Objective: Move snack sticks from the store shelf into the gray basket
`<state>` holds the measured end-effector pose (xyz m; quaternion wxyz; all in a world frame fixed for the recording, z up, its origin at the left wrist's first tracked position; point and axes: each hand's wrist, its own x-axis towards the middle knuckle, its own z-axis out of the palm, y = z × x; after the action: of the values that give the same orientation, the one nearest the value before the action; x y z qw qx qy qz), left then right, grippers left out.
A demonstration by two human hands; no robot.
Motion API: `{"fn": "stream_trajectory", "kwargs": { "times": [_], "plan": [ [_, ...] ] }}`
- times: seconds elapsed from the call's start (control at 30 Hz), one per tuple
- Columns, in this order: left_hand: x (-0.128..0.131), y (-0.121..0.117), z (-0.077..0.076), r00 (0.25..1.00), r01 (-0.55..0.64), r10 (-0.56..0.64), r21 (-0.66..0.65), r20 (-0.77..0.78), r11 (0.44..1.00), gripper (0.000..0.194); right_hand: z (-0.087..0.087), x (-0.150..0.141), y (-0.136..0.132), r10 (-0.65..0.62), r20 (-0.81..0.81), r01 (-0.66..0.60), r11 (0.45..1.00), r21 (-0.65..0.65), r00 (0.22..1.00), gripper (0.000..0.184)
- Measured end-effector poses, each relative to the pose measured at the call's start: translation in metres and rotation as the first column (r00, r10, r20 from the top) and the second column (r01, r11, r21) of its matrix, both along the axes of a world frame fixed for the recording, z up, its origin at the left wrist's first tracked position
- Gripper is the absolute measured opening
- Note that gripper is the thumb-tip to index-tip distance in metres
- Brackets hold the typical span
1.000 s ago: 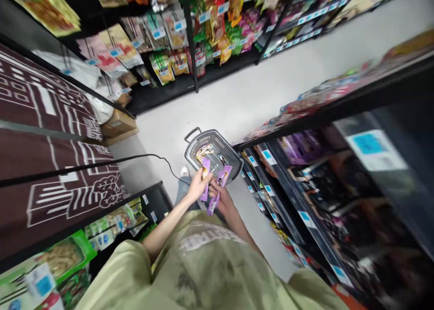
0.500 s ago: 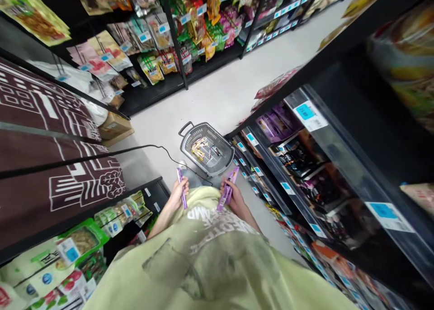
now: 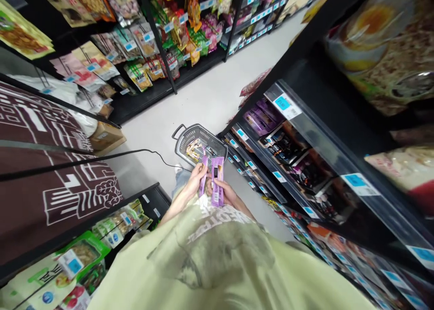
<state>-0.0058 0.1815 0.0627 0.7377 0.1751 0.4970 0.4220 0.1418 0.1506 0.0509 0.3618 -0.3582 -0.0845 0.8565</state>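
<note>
My left hand [image 3: 197, 176] is closed on a narrow purple snack packet [image 3: 203, 183], held edge-on. Right beside it, my right hand [image 3: 225, 191] grips a wider purple snack packet [image 3: 217, 167] with a dark patch and a small white label; a second one may lie behind it, but I cannot tell. Both packets stand roughly upright in front of my shirt. Just beyond them, a grey shopping basket [image 3: 181, 152] rests on the floor, its near side partly covered by my hands. Inside lie several yellowish packets [image 3: 193, 149] and a dark item.
Shelves with price tags [image 3: 251, 165] rise close on my right, with similar purple packets [image 3: 262, 117] in one bay. Hanging snack bags [image 3: 139, 77] line the far rack. A cardboard box [image 3: 106, 138] sits at the left, and a black cord [image 3: 135, 150] runs towards me.
Both hands have come together from either side, bringing the purple packets next to each other in front of the basket. The view has shifted slightly to the right.
</note>
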Motion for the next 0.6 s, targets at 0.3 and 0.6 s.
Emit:
{"fn": "stream_trajectory", "kwargs": {
  "times": [0.3,0.6],
  "plan": [
    [0.022,0.020,-0.008,0.985,0.032,-0.009,0.131,-0.174,0.991,0.048,-0.003,-0.019,0.020,-0.204,0.628,-0.157,0.869,0.470,0.751,0.052],
    [0.033,0.029,-0.021,0.766,0.501,-0.294,0.245,-0.572,0.830,0.052,-0.008,0.059,0.072,-0.211,0.919,-0.546,0.751,0.371,0.334,0.041]
  ]
}}
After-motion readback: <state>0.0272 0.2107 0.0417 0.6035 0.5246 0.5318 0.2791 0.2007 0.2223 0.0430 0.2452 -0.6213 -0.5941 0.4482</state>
